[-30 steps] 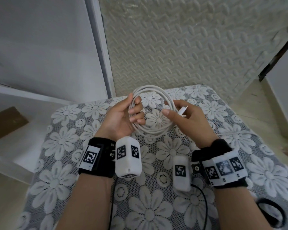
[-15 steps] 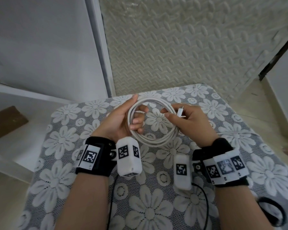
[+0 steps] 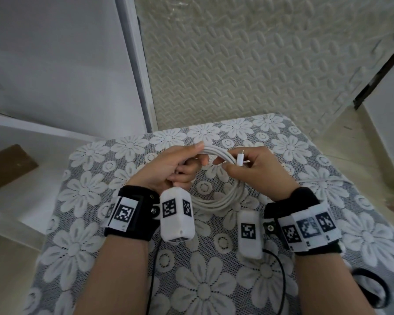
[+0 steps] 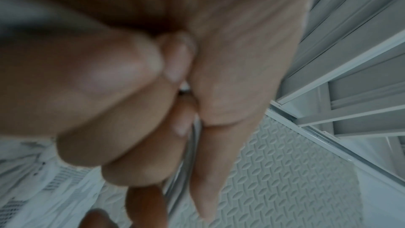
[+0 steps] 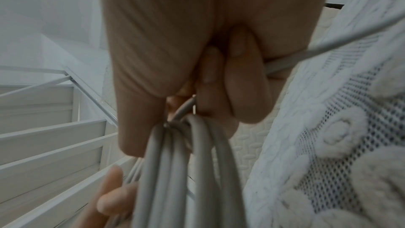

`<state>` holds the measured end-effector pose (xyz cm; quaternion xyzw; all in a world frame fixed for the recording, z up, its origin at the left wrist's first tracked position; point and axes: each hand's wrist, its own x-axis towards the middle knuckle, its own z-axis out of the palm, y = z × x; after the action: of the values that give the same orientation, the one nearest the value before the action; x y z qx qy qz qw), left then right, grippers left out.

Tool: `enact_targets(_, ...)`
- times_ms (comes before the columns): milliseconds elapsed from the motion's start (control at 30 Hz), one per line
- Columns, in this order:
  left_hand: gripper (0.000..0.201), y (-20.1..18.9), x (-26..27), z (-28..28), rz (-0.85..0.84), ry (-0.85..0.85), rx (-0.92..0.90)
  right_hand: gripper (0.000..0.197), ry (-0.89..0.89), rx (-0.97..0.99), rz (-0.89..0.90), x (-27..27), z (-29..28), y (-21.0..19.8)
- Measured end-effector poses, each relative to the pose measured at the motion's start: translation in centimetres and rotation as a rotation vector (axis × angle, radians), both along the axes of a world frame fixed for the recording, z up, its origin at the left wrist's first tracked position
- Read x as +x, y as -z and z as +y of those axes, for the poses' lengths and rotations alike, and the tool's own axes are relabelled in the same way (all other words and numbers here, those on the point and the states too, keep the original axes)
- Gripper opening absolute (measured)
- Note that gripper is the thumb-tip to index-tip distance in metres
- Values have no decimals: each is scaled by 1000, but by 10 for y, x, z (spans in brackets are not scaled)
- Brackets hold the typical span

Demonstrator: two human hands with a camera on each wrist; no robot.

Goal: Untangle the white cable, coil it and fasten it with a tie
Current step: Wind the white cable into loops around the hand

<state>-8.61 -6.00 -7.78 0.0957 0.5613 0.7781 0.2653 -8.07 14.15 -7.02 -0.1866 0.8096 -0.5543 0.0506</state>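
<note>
The white cable [image 3: 223,196] was wound into a coil of several loops, held up on edge above the middle of the flower-patterned tablecloth [image 3: 362,235]. The left hand [image 3: 168,169] gripped the coil's far left arc, thumb laid along the top and fingers curled under. The right hand [image 3: 255,169] pinched the bundled strands on the right, with the cable's plug [image 3: 240,158] standing up between its fingers. A brown block [image 3: 9,165] lay on the white shelf at left.
</note>
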Motion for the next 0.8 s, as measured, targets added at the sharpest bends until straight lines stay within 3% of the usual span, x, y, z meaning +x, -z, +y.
enact_targets(200, 31, -2, -3, 4, -17, -10, 65, 3, 109, -60, 30, -3, -1, 1)
enact_targets(333, 32, -1, -4, 4, -10, -71, 123, 14, 121, -65, 42, -4, 2, 3)
enact_targets(567, 33, -5, -3, 8, -15, -164, 233, 9, 89, -127, -33, -4, 6, 2)
enact_targets(800, 36, -3, -8, 7, -36, -121, 368, 12, 77, -194, -10, -2, 2, -6)
